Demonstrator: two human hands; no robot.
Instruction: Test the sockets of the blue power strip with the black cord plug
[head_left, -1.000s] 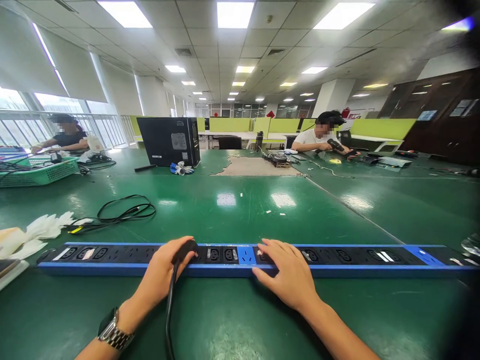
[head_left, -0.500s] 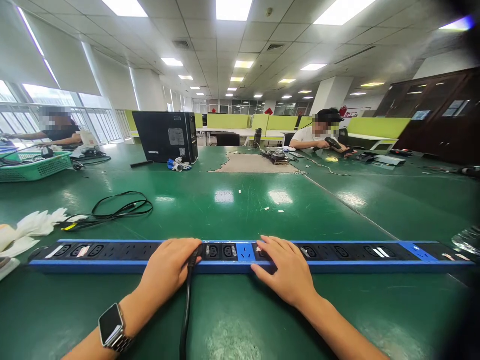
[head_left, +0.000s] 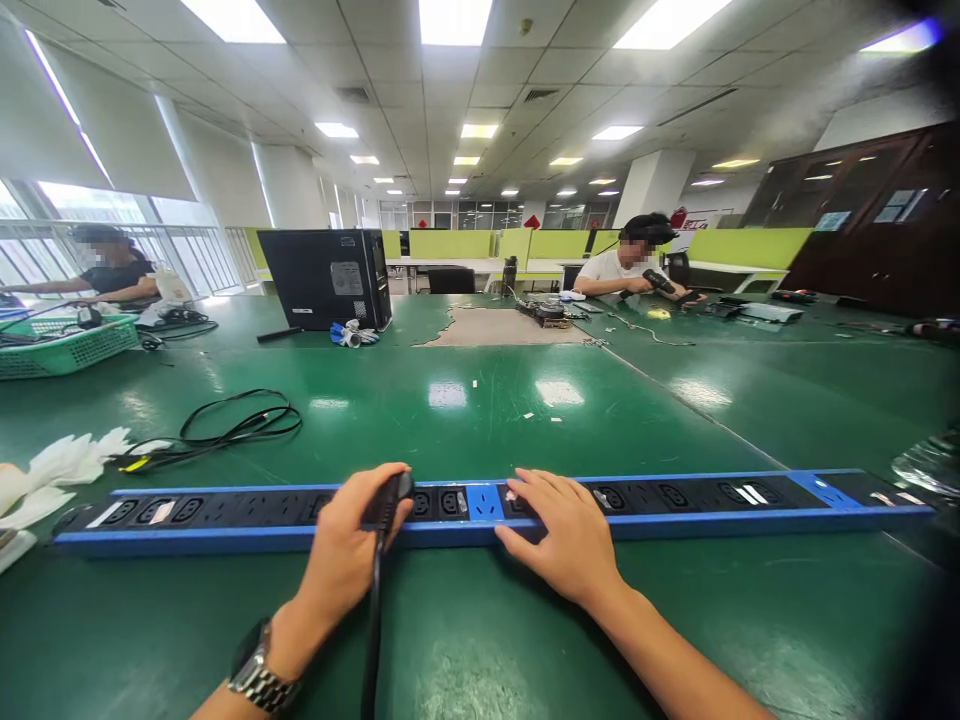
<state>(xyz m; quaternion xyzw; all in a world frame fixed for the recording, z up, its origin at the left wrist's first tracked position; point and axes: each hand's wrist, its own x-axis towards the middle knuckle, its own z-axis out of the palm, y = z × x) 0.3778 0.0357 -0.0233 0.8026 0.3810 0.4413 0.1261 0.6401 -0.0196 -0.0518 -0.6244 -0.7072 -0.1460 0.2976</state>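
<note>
A long blue and black power strip [head_left: 649,497] lies across the table in front of me, with rows of sockets along its top. My left hand [head_left: 352,540] is closed around the plug [head_left: 405,486] of a black power cord [head_left: 374,620], over the left-middle part of the strip. The cord hangs down toward the near edge of the view. Whether the plug's pins sit in a socket is hidden. Across the strip right of its blue middle socket lies my right hand [head_left: 566,535], thumb at the near side and fingers over the top, gripping it.
A coiled black cable [head_left: 240,425] and white gloves [head_left: 67,465] lie at left, before a green basket [head_left: 82,350]. Farther back stand a black computer case [head_left: 326,280] and blue-white gloves [head_left: 352,335]. One person [head_left: 630,265] works at back right, another [head_left: 112,270] at far left.
My left hand has turned and risen slightly with the plug, so the plug's end now shows above the fingers. My right hand stays on the strip. The view has shifted a little.
</note>
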